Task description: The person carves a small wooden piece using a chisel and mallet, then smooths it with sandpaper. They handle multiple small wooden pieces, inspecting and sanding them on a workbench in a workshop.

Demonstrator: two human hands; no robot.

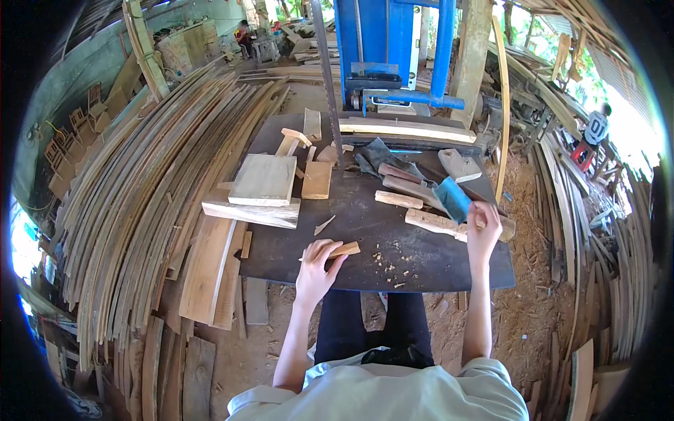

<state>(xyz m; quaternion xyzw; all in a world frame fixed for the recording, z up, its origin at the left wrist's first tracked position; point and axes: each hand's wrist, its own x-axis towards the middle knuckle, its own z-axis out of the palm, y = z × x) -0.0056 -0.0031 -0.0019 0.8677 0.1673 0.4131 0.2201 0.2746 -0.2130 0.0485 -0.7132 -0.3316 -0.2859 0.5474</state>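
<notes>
The left grip (320, 270) is closed on a small block (345, 250), fingers over its left end and thumb along the near side, leaving the right end free. The right grip (484, 224) pinches a blue piece (453, 199) by its near end. The block is at the near part of the bench (365, 226), a little inside the front edge; whether it touches the surface cannot be told. Just right of it lie chips (394, 266); just beyond lies a splinter (324, 225).

The blue piece is over the right side, tilted above a cluster of wood; contact is unclear. In that cluster, a short stick (399, 199) and a rough stick (432, 222) lie left of the right grip, with a cloth (382, 156) and a pale block (460, 165) farther back.

Between this cluster and the board (263, 180) on the left, dark surface runs from the front edge back toward the upright blade (328, 84). Under the board, a wedge (251, 213) reaches past the left edge, above a plank (210, 270). A long strip (407, 130) crosses the back, before the blue machine (386, 42). Lumber (175, 189) fills the floor at left.
</notes>
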